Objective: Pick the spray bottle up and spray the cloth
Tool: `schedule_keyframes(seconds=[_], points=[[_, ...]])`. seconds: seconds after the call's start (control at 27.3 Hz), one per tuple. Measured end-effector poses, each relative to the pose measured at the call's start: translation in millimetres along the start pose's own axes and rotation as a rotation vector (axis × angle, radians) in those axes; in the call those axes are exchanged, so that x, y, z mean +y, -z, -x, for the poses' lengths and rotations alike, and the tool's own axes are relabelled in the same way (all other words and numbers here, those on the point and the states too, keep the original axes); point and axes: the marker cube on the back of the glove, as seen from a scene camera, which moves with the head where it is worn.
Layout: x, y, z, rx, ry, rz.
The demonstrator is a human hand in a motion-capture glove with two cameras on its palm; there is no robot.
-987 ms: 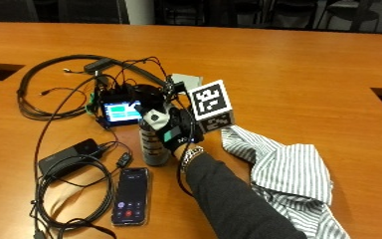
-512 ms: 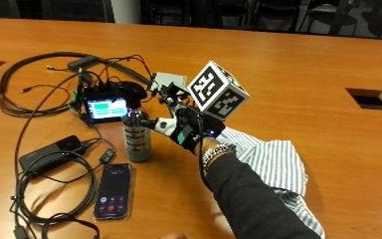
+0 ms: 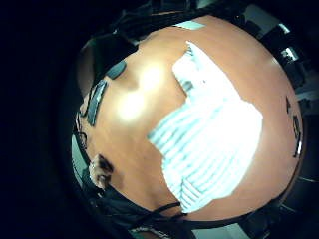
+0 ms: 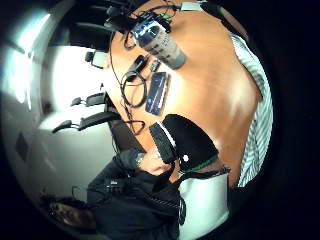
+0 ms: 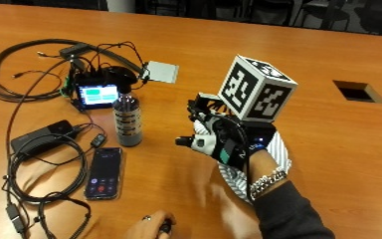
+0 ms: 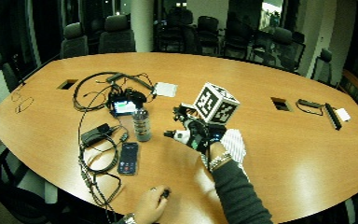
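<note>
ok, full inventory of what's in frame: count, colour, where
table: 1, orange-brown wood, under everything.
spray bottle: 1, grey with dark cap, upright in front of the small screen, apart from the gloved hand.
cloth: 1, white with grey stripes, on the table under the gloved arm.
phone: 1, black, screen lit, flat in front of the bottle.
small screen device: 1, black with lit screen, behind the bottle, cables plugged in.
power brick: 1, black, beside the phone.
cables: several, black, looped around the devices.
grey square pad: 1, beside the screen device.
right hand: 1, black glove, raised above the table beside the bottle, holding nothing.
bare hand: 1, at the near table edge.
</note>
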Motion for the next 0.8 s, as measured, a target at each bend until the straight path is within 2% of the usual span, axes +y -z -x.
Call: schedule_keyframes(seconds=[0.4,0.8], points=[[71.5,19.1,-7.9,0.196,-0.093,-0.046],[124.5,-17.0,-15.0,0.194,-0.121,0.079]])
